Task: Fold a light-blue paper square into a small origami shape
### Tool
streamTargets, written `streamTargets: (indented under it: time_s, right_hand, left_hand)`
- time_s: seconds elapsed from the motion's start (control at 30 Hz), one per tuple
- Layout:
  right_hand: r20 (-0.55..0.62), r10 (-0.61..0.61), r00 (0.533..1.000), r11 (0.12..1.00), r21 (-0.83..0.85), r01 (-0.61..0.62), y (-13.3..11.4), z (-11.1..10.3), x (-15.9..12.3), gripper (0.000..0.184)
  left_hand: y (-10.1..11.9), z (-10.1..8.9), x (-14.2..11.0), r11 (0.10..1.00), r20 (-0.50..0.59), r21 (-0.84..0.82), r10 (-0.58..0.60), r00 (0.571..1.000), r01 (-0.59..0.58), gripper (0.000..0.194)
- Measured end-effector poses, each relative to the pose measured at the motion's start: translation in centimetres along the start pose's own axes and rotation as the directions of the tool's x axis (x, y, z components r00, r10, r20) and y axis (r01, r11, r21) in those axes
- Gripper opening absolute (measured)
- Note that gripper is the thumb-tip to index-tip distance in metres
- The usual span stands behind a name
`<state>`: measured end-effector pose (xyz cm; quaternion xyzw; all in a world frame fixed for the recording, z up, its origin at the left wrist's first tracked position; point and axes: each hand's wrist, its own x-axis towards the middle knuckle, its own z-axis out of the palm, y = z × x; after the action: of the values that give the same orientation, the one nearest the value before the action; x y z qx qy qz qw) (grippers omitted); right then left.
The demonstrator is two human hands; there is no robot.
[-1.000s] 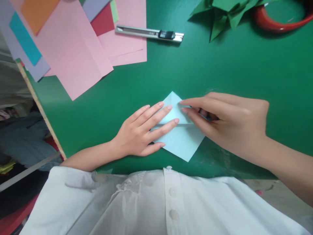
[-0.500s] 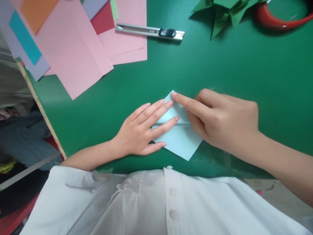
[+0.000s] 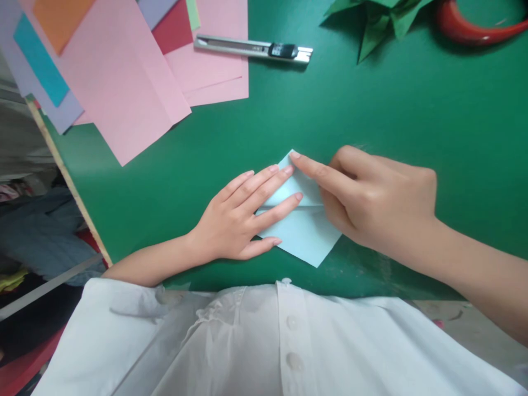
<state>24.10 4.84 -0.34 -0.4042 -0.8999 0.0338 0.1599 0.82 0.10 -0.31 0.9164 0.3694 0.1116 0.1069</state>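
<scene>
A folded light blue paper (image 3: 305,234) lies on the green table (image 3: 371,110) just in front of me. My left hand (image 3: 239,217) rests flat on the paper's left part, fingers stretched out and slightly spread. My right hand (image 3: 371,201) comes in from the right. Its index finger is stretched out with the tip pressing on the paper's top corner. Its thumb lies on the paper near the middle crease, and the other fingers are curled in. The right hand hides the paper's right corner.
Pink sheets (image 3: 136,82) and other coloured sheets lie fanned out at the far left. A utility knife (image 3: 253,48) lies on them. A green folded paper piece (image 3: 377,19) and a red curved object (image 3: 474,30) sit at the far right. The table's wooden edge (image 3: 68,181) runs down the left.
My right hand let go of its pinch near the crease. Its index finger slid up and left to the paper's top corner. My left hand stayed in place.
</scene>
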Motion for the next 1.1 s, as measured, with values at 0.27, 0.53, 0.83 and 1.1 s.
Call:
streamTargets:
  time_s: [0.27,0.53,0.83,1.1]
  right_hand:
    - [0.082,0.043,0.996,0.999,0.02,-0.045,-0.09,0.01,-0.21,0.048]
    - [0.072,0.042,0.997,0.999,-0.001,-0.042,-0.06,0.07,-0.24,0.05]
    - [-0.04,-0.019,0.999,0.999,-0.026,0.018,-0.1,0.35,-0.07,0.034]
    - [0.063,0.02,0.998,0.995,-0.098,-0.014,-0.54,0.15,-0.41,0.047]
  left_hand:
    - [-0.04,0.04,0.03,1.0,0.005,-0.007,-0.004,1.0,0.004,0.062]
    - [-0.07,0.11,0.01,1.0,0.007,0.017,0.001,1.0,-0.001,0.062]
    - [-0.08,-0.01,0.05,1.0,0.026,0.028,-0.003,1.0,0.002,0.063]
    - [0.21,0.07,-0.07,0.998,0.026,0.061,-0.003,1.0,0.002,0.064]
